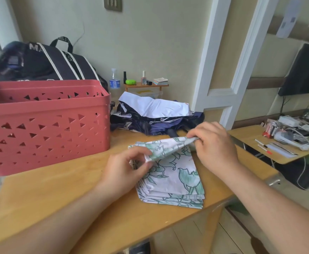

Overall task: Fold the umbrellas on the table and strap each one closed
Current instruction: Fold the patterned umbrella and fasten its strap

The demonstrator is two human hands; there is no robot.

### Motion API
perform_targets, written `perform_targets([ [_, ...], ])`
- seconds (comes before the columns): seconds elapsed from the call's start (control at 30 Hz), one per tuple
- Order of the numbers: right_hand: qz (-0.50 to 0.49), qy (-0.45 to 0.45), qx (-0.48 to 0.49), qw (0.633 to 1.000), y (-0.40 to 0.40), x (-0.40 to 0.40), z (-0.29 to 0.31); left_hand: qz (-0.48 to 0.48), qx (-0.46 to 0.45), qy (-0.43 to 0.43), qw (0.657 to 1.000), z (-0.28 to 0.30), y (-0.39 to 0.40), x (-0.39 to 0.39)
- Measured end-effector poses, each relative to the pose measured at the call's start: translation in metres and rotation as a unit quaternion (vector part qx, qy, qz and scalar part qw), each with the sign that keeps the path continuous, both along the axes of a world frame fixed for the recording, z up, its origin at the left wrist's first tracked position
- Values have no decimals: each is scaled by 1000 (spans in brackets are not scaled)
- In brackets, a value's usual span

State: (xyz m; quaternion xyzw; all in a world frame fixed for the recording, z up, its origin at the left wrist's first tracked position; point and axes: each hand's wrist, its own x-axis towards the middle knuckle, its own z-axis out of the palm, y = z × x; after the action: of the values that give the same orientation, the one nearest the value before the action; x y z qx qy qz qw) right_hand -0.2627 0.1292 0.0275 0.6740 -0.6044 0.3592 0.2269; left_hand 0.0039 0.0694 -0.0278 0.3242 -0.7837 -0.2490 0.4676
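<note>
Both hands work on the floral umbrella (pixel 174 173) in the head view, the only one we have. Our left hand (pixel 126 169) curls its fingers and thumb round the near end of one fabric panel, pinching its white hemmed edge. Our right hand (pixel 214 143) pinches the far tip of that same panel, lifting it into a taut, narrow cone above the rest of the canopy. Beneath it the cloth is thin and smooth, white with teal-green flower prints outlined in dark ink, and it lies in flat, stacked pleats that fan towards the near edge of the wooden table (pixel 58 195). That tabletop is glossy, honey-coloured, with a rounded front edge.

Just beyond the right hand we see a second, dark navy umbrella (pixel 150 121), crumpled and unfolded, with a pale white lining turned upward and a black handle poking out near the knuckles. To the left stands a coral-red plastic basket (pixel 45 125), its walls pierced with triangular holes; it hides part of a black bag (pixel 45 61) with white stripes behind it. Against the far wall a small wooden shelf (pixel 146 86) carries a spray bottle (pixel 114 79) and small bottles. At right, well apart, a second desk (pixel 271 153) holds pens and cables.
</note>
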Motion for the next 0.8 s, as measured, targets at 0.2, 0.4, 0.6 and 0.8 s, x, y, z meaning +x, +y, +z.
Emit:
perform_targets([
  [0.2, 8, 115, -37, 993, 40, -10, -32, -37, -123, -158, 979, -4, -4, 10],
  [0.4, 11, 112, 52, 992, 54, -7, -56, -62, -168, -180, 967, -4, -4, 12],
  [0.6, 20, 77, 118, 990, 57, 3, -63, -80, -179, -202, 960, -2, -2, 26],
  [0.8, 13, 69, 179, 981, 59, 5, -69, -123, -134, -256, 949, -6, -1, 31],
])
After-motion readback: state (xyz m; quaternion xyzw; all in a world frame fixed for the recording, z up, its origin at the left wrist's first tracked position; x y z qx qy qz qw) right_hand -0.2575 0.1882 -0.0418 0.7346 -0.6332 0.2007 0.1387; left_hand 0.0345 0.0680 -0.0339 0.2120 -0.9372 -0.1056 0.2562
